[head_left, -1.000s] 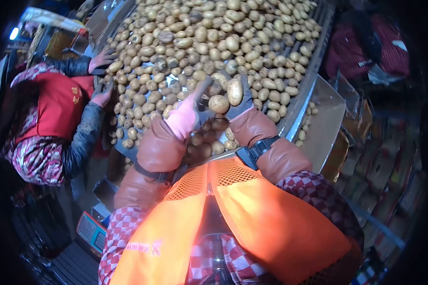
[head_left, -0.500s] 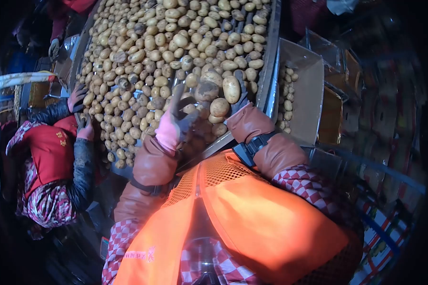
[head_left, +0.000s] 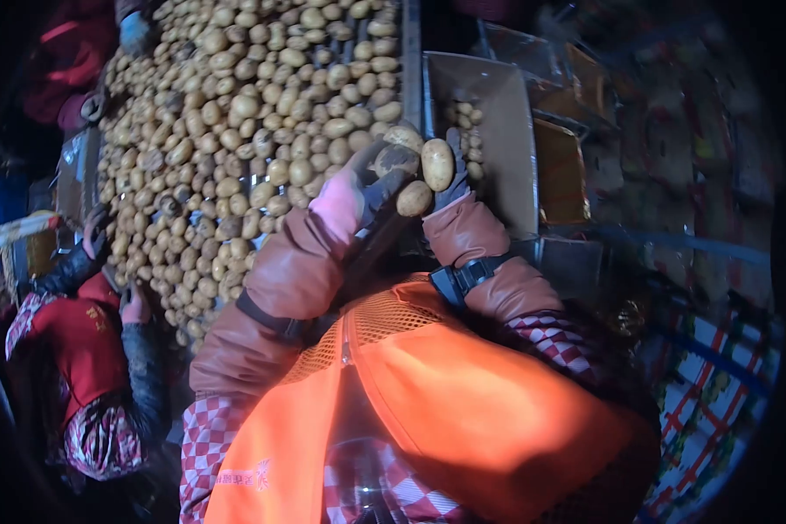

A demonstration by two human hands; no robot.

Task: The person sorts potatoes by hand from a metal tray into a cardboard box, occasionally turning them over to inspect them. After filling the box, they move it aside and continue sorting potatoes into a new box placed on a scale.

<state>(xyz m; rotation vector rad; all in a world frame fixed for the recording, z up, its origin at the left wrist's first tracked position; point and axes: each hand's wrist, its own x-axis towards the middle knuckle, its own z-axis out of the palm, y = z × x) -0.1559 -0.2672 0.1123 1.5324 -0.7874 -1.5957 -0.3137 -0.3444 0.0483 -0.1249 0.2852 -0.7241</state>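
Several potatoes are gathered between my two gloved hands over the edge of the sorting table. My left hand [head_left: 371, 185], in a dark-palmed glove with a pink cuff, is curled round a dirt-stained potato [head_left: 396, 161], with a pale potato [head_left: 404, 137] behind it. A small round potato [head_left: 414, 199] sits below, between the hands. My right hand [head_left: 457, 166] holds a long yellow potato [head_left: 437, 165] against its palm side, fingers pointing up. Parts of both hands are hidden behind the potatoes.
Many loose potatoes [head_left: 227, 113] cover the table on the left. A carton [head_left: 511, 140] with small potatoes [head_left: 468, 131] stands just right of the table's rim [head_left: 411, 65]. A co-worker in red [head_left: 83, 349] reaches in at the left; another person's gloved hand [head_left: 134, 33] is at the top left.
My hands have come together around the potatoes and lifted them off the pile toward the carton side. The view has shifted right, so the table appears further left.
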